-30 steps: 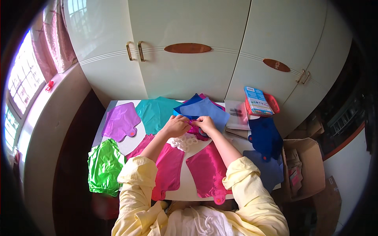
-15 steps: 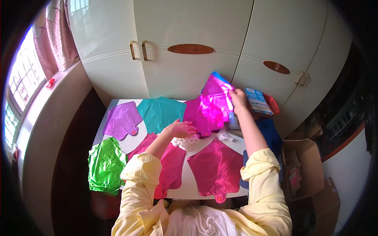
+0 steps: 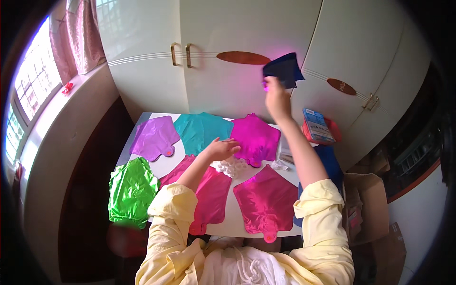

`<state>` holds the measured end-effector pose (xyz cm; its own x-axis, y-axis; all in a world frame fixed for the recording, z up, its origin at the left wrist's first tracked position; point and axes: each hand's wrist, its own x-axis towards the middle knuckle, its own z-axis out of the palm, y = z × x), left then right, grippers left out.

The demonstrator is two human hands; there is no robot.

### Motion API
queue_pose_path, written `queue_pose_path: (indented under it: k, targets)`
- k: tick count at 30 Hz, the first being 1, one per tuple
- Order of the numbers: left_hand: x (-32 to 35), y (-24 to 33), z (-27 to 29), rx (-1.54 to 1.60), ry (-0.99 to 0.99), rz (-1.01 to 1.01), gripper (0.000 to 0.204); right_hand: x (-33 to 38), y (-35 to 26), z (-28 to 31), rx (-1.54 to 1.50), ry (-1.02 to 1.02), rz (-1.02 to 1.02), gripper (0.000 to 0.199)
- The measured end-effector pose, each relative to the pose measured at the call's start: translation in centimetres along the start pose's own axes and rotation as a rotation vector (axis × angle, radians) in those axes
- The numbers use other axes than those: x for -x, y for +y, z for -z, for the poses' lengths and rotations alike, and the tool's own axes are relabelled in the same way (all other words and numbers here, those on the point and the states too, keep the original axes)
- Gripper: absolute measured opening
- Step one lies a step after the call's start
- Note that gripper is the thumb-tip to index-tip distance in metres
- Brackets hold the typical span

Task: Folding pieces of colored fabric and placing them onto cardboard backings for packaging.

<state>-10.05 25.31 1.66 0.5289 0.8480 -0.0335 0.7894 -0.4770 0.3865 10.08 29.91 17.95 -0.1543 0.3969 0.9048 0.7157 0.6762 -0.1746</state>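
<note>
Raised in front of the cupboard doors, my right hand [image 3: 278,97] is closed on a folded dark-blue foil piece [image 3: 284,69], with a bit of magenta showing at its lower edge. My left hand [image 3: 221,149] hovers over the table with its fingers stretched out and nothing in them. Below it lies a heap of white rings [image 3: 231,167]. Close to its fingertips is a flat magenta foil piece [image 3: 256,137] with a rounded tab, like a deflated balloon. Similar flat pieces lie around: teal [image 3: 203,132], lilac [image 3: 154,137], green [image 3: 133,190], and two deep pink ones [image 3: 266,197].
A white table [image 3: 232,223] stands against cream cupboards [image 3: 237,28]. At its right back corner is a red basket [image 3: 334,133] with a blue box [image 3: 316,124] on it. Dark-blue material [image 3: 327,159] hangs at the right edge, beside an open cardboard box [image 3: 370,204].
My right hand has risen toward the cupboard with its foil piece, which showed its magenta side before and shows dark blue now. The left hand stays over the white rings.
</note>
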Motion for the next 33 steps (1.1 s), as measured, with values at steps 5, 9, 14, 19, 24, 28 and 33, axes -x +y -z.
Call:
queue_pose_path:
  k: [5,9,14,19,24,28,33]
  targets:
    - [6.6,-6.8,1.6,-0.137,0.172,0.163,0.049,3.8,-5.2,-8.6,0.031,-0.258,0.418,0.021]
    - [12.0,-6.8,2.0,-0.279,0.104,0.219,0.058,8.7,-7.8,-13.2,0.044,-0.522,0.581,0.006]
    - [16.0,-8.8,0.5,-0.161,0.187,0.141,0.057,14.4,-10.6,-18.6,-0.065,-0.932,0.461,0.006]
    - [17.0,-9.2,-0.7,-0.173,0.229,0.101,0.053,14.3,-11.5,-18.3,-0.130,-1.114,0.393,0.014]
    - [17.1,-8.1,-0.9,-0.150,0.241,0.095,0.050,14.3,-11.3,-18.3,-0.135,-1.096,0.419,0.013]
    - [17.2,-7.6,-0.5,-0.107,0.228,0.106,0.047,15.6,-11.6,-18.9,-0.111,-1.008,0.428,0.011]
    - [17.3,-8.0,-0.5,-0.132,0.231,0.058,0.046,16.4,-11.3,-19.8,-0.086,-0.921,0.329,0.010]
